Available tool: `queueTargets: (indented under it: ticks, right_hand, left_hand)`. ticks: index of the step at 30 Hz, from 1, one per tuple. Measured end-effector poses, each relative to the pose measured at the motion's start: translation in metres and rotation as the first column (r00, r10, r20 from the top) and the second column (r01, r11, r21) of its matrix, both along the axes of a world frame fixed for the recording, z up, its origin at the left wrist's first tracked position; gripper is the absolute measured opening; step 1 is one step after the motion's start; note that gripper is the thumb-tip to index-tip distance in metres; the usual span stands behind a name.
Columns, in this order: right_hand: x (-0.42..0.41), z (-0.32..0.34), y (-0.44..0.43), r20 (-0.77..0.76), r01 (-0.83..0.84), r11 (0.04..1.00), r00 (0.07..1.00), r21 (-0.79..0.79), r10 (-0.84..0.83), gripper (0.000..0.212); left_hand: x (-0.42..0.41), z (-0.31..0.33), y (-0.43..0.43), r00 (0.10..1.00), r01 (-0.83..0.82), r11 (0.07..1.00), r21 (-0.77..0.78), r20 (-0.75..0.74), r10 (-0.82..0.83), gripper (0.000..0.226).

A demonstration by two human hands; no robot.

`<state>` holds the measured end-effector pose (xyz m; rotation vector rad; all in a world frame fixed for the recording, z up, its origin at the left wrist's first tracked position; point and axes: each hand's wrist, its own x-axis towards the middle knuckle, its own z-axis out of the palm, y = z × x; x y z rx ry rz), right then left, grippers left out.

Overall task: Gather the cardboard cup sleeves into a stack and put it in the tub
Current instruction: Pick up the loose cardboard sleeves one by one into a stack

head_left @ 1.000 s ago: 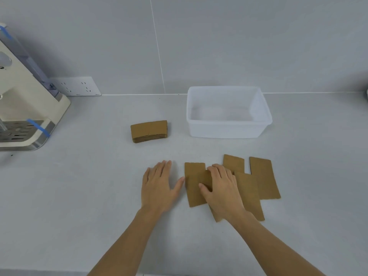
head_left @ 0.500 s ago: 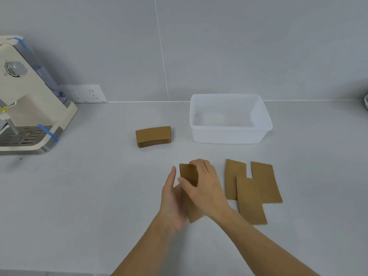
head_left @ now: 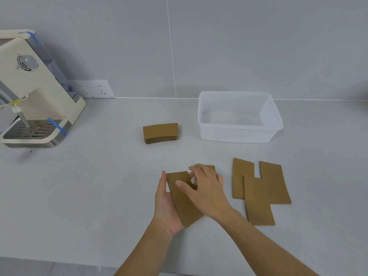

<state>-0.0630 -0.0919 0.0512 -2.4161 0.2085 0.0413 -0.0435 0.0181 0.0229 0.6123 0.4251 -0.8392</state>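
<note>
A brown cardboard cup sleeve (head_left: 182, 198) lies tilted across the palm of my left hand (head_left: 165, 204), which cups it from the left. My right hand (head_left: 205, 188) rests over its right side and over a second sleeve (head_left: 211, 167), of which only a corner shows. Three more flat sleeves (head_left: 258, 192) overlap on the counter just to the right. A neat stack of sleeves (head_left: 160, 132) sits farther back, left of the translucent white tub (head_left: 239, 134), which has nothing in it.
A cream coffee machine (head_left: 33, 96) with blue tape stands at the back left. A wall socket (head_left: 93, 89) sits beside it on the grey wall. The counter's front edge (head_left: 59, 261) runs along the bottom of the view.
Both hands were flat on the counter and sleeves. My left hand has turned palm-up under one sleeve, and my right hand has drawn the sleeves left, away from the other three.
</note>
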Motion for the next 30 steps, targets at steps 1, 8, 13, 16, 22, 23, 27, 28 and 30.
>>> queueTargets:
  ticks: [1, 8, 13, 16, 22, 23, 27, 28, 30]
  right_hand:
    - [0.001, 0.0, -0.003, 0.002, 0.03, 0.999, 1.0, 0.013, -0.03, 0.055]
    - [0.008, -0.007, -0.025, -0.098, 0.146, 0.972, 0.981, -0.183, -0.166, 0.058]
    - [0.007, -0.021, -0.02, -0.219, 0.111, 0.907, 0.952, -0.406, -0.214, 0.074]
    - [0.004, -0.028, -0.014, -0.192, 0.072, 0.863, 0.963, -0.5, -0.191, 0.072]
    - [0.001, -0.028, -0.009, -0.149, 0.071, 0.892, 0.977, -0.447, -0.152, 0.045]
    - [0.002, -0.027, -0.01, -0.157, 0.081, 0.902, 0.974, -0.423, -0.162, 0.043]
    - [0.009, -0.018, -0.02, -0.222, 0.173, 0.956, 0.948, -0.236, -0.226, 0.047]
    - [0.01, -0.013, -0.022, -0.241, 0.216, 0.967, 0.94, -0.137, -0.244, 0.053]
    - [0.013, -0.002, -0.023, -0.245, 0.293, 0.952, 0.933, 0.092, -0.264, 0.066]
  left_hand:
    - [0.001, 0.0, 0.003, 1.0, -0.009, 1.0, -0.017, 0.007, 0.009, 0.077]
    - [0.016, -0.007, 0.022, 0.984, -0.176, 0.976, -0.13, -0.003, 0.177, 0.079]
    - [0.024, -0.009, 0.025, 0.972, -0.229, 0.966, -0.121, 0.023, 0.233, 0.076]
    - [0.024, -0.01, 0.024, 0.969, -0.241, 0.964, -0.114, 0.026, 0.245, 0.075]
    - [0.026, -0.011, 0.022, 0.965, -0.252, 0.963, -0.1, 0.046, 0.257, 0.073]
    - [0.027, -0.011, 0.022, 0.964, -0.257, 0.961, -0.101, 0.041, 0.262, 0.073]
    - [0.028, -0.008, 0.018, 0.966, -0.254, 0.962, -0.102, 0.027, 0.258, 0.073]
    - [0.028, -0.008, 0.017, 0.967, -0.249, 0.963, -0.101, 0.024, 0.252, 0.073]
    - [0.028, -0.007, 0.014, 0.971, -0.234, 0.967, -0.099, 0.018, 0.237, 0.073]
